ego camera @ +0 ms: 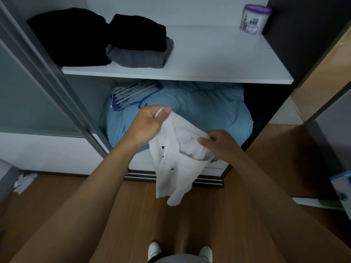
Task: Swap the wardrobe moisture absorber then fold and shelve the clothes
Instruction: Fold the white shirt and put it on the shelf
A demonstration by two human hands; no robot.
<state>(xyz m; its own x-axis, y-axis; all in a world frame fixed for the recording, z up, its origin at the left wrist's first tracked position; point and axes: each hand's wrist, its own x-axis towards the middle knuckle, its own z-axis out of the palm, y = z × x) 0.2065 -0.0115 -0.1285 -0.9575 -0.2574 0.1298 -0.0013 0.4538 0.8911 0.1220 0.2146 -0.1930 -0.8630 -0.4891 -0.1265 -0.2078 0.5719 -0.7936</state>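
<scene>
A white garment (178, 160) with small dark print hangs in front of the open wardrobe. My left hand (150, 122) pinches its upper edge, held higher. My right hand (218, 143) grips the cloth lower and to the right. The fabric droops between and below both hands toward the floor. On the white shelf (218, 59) above, a purple-lidded moisture absorber tub (255, 19) stands at the back right. Folded black clothes (70, 37) and a black piece on a grey one (140, 44) lie at the shelf's left.
Below the shelf a blue quilt (209, 111) fills the compartment, with several hangers (131, 95) lying on it. A sliding door frame (57, 88) runs along the left. White paper scraps (23, 182) lie on the wooden floor at left; a blue-and-white box (341, 188) sits at right.
</scene>
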